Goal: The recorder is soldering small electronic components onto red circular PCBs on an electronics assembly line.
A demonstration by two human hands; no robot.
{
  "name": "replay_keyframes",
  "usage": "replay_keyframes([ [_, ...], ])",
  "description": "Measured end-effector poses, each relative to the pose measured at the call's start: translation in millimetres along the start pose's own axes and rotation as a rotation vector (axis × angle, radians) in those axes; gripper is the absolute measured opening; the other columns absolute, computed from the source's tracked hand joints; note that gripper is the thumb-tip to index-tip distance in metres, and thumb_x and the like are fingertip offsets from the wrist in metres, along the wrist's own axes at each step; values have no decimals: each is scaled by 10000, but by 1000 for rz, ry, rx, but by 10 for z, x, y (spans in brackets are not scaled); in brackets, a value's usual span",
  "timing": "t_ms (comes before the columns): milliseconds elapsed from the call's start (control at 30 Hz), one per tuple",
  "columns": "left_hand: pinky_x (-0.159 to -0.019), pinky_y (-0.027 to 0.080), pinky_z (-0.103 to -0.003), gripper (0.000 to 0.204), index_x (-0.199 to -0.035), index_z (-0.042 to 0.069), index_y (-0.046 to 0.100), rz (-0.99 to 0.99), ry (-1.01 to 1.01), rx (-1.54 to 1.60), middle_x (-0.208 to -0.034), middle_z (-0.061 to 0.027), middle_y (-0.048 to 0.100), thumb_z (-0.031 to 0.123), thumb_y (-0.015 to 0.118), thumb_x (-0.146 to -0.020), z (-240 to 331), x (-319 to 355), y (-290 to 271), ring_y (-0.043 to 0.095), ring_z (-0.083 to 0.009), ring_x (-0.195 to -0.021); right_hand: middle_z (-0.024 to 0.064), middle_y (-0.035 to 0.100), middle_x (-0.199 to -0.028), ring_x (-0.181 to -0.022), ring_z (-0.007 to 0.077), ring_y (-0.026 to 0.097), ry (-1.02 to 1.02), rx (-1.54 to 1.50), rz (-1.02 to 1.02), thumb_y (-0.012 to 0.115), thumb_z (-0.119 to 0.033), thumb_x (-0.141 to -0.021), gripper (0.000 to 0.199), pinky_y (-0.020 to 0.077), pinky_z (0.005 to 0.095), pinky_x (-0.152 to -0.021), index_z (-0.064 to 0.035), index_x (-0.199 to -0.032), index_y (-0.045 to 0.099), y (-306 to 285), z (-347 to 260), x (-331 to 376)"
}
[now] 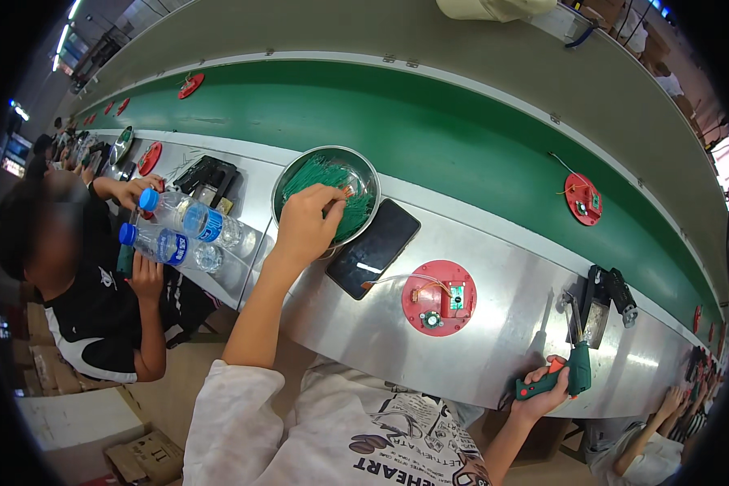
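My left hand [309,217] reaches into a round steel bowl [371,180] of thin green wires [312,176]. Its thumb and fingers are pinched together over the wires; what lies between the fingertips is too small to make out. In my right hand [547,395], near the bench's front edge, is a green soldering gun [577,371] with an orange-red trigger, its tip pointing up and away from me. Between my hands a red round plate [439,317] lies on the metal bench, carrying a small green circuit board [457,296] and thin wires.
A black phone [374,248] lies beside the bowl. Two water bottles [206,223] lie to the left, near a co-worker [97,300]. A black soldering stand [598,312] is at the right. Behind runs a green belt [462,146] with more red plates [582,199].
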State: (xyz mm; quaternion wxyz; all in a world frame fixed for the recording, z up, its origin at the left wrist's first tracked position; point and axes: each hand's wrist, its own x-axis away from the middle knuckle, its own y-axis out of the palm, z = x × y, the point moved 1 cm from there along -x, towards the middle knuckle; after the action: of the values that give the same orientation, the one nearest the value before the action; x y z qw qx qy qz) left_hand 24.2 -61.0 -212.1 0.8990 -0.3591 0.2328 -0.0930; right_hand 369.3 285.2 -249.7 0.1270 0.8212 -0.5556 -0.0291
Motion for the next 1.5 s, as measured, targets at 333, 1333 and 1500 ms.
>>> replay_keyframes([
  [333,-880,520,-450,146,-930,46,755,0,239,-335,-1002,-104,710,87,724,-794,52,2,-59,625,-331,-985,87,610,-894,-564,113,526,29,-24,-24,524,-278,-1049,289,438,273,-456,1,-1078,594,-108,55,-43],
  [1333,-877,477,-413,87,-870,129,778,105,190,-173,-960,-23,685,203,762,-827,-194,58,85,596,-264,-1003,29,513,-678,-556,185,495,-16,108,19,584,-412,-982,399,443,344,-540,-35,-891,676,236,-155,314],
  [1500,-885,490,-413,52,-842,102,735,252,311,-11,-970,-34,671,148,747,-820,-187,83,52,589,-272,-1032,-5,511,-682,-592,156,505,26,162,25,593,-427,-952,355,419,322,-553,-86,-904,678,178,-82,277],
])
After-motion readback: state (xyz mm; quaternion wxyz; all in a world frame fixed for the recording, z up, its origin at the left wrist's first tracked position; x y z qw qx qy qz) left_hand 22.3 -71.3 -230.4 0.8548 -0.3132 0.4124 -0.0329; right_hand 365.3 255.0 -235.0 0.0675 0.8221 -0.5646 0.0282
